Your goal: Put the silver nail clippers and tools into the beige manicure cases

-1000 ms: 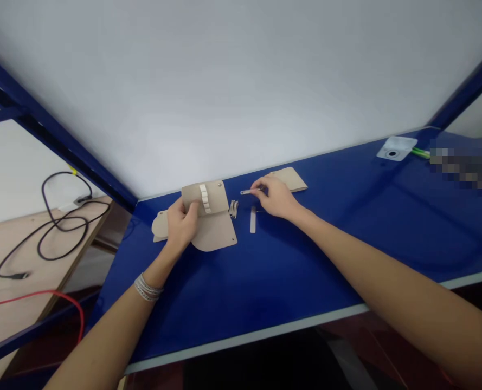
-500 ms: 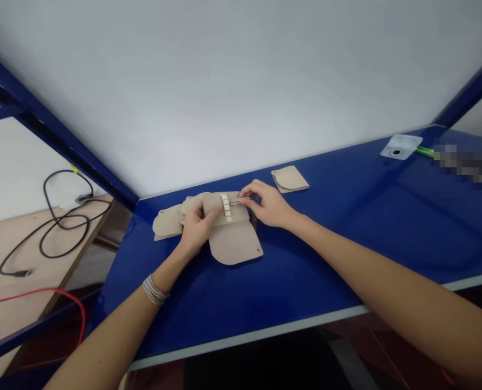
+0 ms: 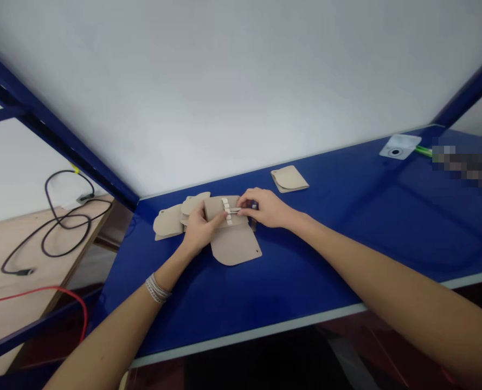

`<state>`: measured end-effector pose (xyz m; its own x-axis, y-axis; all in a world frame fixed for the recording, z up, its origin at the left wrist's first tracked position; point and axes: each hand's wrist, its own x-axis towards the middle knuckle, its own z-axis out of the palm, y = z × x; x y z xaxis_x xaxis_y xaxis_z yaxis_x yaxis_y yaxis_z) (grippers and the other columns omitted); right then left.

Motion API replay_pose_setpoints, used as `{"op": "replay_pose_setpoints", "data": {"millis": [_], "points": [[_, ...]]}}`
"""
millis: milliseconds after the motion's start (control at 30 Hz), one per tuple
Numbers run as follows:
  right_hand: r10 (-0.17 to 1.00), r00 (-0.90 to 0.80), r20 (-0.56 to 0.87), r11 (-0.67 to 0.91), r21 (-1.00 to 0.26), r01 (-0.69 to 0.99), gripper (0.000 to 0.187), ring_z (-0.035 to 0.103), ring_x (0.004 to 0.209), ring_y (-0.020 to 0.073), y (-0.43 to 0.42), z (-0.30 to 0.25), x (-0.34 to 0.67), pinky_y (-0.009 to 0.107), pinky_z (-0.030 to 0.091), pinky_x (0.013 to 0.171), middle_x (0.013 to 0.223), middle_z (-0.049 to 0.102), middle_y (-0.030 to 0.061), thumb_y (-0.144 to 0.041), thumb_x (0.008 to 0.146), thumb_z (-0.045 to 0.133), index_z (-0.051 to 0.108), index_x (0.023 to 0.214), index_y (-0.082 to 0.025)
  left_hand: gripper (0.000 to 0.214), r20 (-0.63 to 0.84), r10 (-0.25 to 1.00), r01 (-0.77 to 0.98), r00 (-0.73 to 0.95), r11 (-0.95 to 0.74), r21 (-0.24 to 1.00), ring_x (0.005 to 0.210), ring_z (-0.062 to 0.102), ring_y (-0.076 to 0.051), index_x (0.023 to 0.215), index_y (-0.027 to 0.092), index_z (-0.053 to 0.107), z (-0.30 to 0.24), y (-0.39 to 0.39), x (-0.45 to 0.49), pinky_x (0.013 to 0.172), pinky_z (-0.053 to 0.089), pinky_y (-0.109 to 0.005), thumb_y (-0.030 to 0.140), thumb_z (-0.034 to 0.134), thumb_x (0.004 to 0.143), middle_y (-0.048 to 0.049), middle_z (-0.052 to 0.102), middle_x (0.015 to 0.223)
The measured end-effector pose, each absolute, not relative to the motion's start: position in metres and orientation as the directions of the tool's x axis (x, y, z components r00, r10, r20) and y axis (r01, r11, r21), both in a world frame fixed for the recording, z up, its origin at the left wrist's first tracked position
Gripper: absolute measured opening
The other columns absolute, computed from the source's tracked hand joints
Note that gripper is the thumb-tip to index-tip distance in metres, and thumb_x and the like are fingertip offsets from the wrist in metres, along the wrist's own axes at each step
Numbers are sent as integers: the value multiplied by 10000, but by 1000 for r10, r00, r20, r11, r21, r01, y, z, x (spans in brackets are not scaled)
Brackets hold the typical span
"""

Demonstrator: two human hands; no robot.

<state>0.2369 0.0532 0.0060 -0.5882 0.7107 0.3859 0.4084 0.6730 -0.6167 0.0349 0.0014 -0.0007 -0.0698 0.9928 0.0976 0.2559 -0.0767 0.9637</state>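
Observation:
An unfolded beige case (image 3: 236, 246) lies on the blue table, its rounded flap toward me. Across its upper part runs a strip of white elastic loops (image 3: 225, 202). My left hand (image 3: 198, 230) grips the case's left side, thumb pressed beside the loops. Between the fingertips of my right hand (image 3: 267, 208) is a slim metal tool (image 3: 235, 209), its left end at the loops. Its exact kind is too small to tell, and whether it passes inside a loop is unclear. Something dark and shiny (image 3: 254, 206) shows at the right hand's fingers.
Folded beige cases (image 3: 168, 221) lie left of my hands, and another folded case (image 3: 290, 179) rests behind on the right. A clear packet (image 3: 400, 146) and a green item (image 3: 423, 151) are far right. Black cable (image 3: 65, 216) coils on a wooden surface at left.
My right hand has shifted slightly down with the metal tool, from an upper loop toward a lower one. The left thumb has moved a little toward the tool.

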Motion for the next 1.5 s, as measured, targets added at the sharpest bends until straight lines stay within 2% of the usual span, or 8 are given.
{"op": "replay_pose_setpoints", "data": {"millis": [500,733,1000,1500], "points": [[690,-595,413,694,-611,381,22,551,708,131,47,7,235,271,446,682,812,613,29,-189,798,625,612,793,-171,444,96,995,269,-23,-87,959,832,645,-207,1049,136,594,0,1,34,734,521,-319,388,714,703,-97,691,976],[681,-592,432,706,-603,372,10,546,725,141,44,7,232,280,431,688,836,604,37,-181,814,595,589,808,-175,416,103,994,312,-45,-84,947,809,643,-203,1020,133,595,-1,3,33,719,514,-312,403,692,718,-89,688,942],[646,-636,422,755,-476,451,42,536,801,174,40,10,231,330,356,770,870,590,45,-198,861,531,563,857,-172,387,64,997,277,-48,-49,960,807,640,-198,1016,141,598,-1,3,34,708,512,-303,393,683,735,-91,693,940],[605,-677,419,796,-302,524,128,514,829,201,37,11,227,335,310,769,902,575,80,-219,923,436,545,898,-157,331,30,1000,107,0,-30,994,756,638,-175,991,152,602,1,1,36,687,502,-280,336,691,731,-68,697,895]]}}
